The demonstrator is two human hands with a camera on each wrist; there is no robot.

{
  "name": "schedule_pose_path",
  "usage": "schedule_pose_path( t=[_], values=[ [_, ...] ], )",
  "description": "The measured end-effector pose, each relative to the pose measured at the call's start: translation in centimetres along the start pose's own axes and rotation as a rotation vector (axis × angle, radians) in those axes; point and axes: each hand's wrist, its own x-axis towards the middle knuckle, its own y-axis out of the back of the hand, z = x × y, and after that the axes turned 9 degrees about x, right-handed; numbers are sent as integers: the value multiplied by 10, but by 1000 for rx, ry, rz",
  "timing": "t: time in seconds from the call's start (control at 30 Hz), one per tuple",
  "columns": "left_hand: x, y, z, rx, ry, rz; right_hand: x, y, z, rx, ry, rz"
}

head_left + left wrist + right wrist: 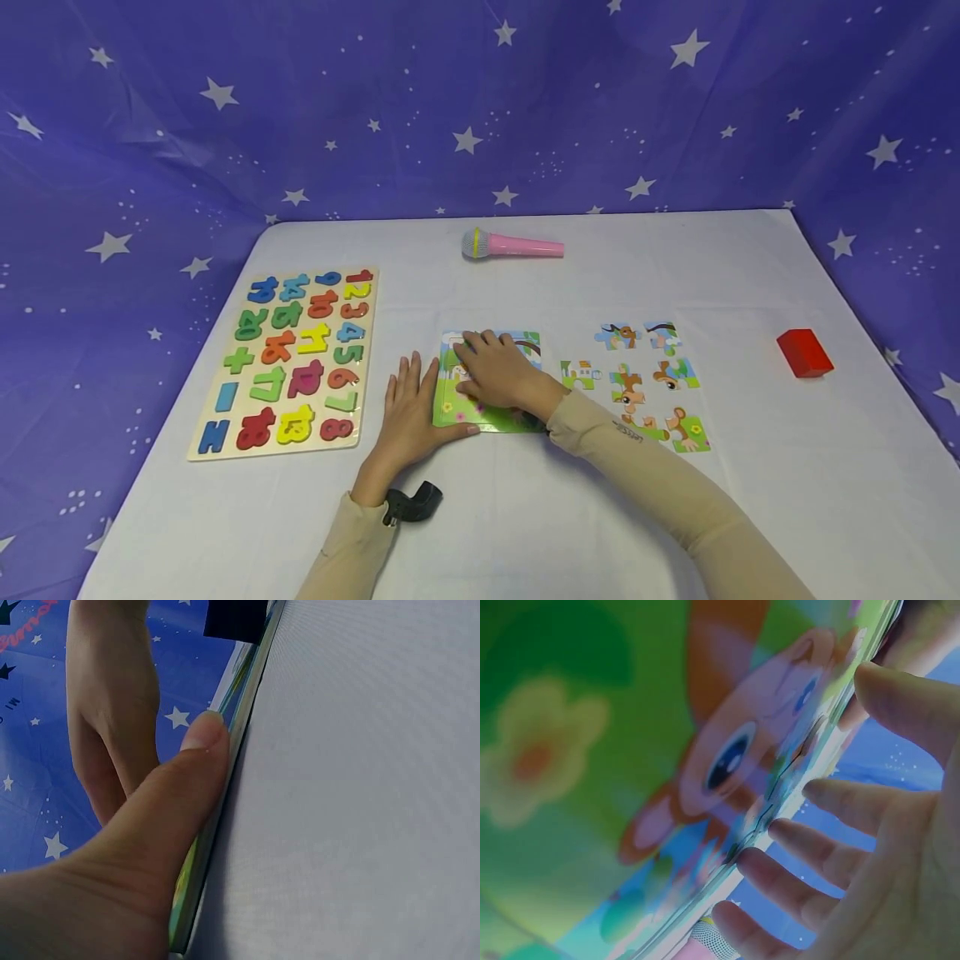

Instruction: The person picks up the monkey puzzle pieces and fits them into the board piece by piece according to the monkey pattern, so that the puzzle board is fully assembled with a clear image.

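A jigsaw puzzle board [491,421] with a bright green picture lies mid-table. My left hand [408,425] rests at its left side, fingers extended away from me and thumb along the near edge. Close up in the left wrist view, that thumb [184,772] lies against the board's rim. Across the picture reaches my right hand [498,371], palm down, fingertips on the upper left part and covering much of the middle. The right wrist view shows its spread fingers [832,855] touching the board's surface, beside a printed brown animal [705,769]. Several loose jigsaw pieces [628,392] lie right of the board.
To the left lies a wooden number board [367,333] filled with coloured numerals and signs. A pink toy microphone [525,246] lies towards the back. Far right is a red block [804,354]. Behind the white table hangs a purple starry cloth [420,108].
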Motion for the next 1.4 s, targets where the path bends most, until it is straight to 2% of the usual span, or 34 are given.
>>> schedule_pose_path(
  t=[0.2, 0.4, 0.53, 0.73, 0.93, 1.07, 1.2, 1.4],
  values=[
    [1, 0, 0, 1, 0, 7, -8, 1, -2, 31, 38, 12],
    [1, 0, -1, 7, -8, 2, -18, -1, -7, 107, 94, -66],
    [2, 0, -1, 6, -7, -2, -20, -1, -8, 148, 90, -111],
    [2, 0, 0, 3, -11, -1, -17, -2, -7, 158, 70, -128],
    [4, -1, 0, 5, -16, 5, -15, -2, -4, 183, 78, -119],
    [3, -1, 0, 10, -15, 5, -14, 2, 3, 245, 94, -64],
    [2, 0, 1, -2, -14, 6, -14, 12, 16, 320, 56, -19],
    [0, 0, 1, -28, -2, 8, -22, 29, 55, 420, -90, 47]
  ],
)
